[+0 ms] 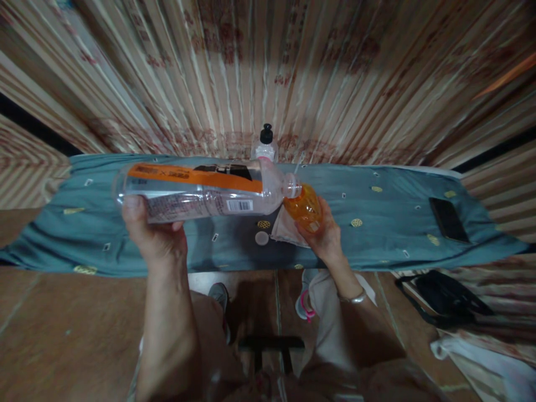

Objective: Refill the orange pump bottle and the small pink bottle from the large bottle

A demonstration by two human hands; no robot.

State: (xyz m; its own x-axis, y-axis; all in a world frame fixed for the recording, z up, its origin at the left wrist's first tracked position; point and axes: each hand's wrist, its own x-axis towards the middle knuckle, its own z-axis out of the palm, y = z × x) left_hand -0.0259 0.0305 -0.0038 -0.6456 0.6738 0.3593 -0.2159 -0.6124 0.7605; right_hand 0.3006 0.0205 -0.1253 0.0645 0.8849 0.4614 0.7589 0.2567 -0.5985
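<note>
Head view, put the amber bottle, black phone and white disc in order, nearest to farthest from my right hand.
1. Amber bottle: held in your right hand.
2. White disc: on the cloth, left of that hand.
3. Black phone: near the cloth's right end.

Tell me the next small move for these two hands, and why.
I would probably line up the neck of the clear plastic bottle with the orange container before tilting either: the left hand holds the bottle nearly level, its neck right at the container in the right hand, and whether the openings meet cannot be seen.
</note>
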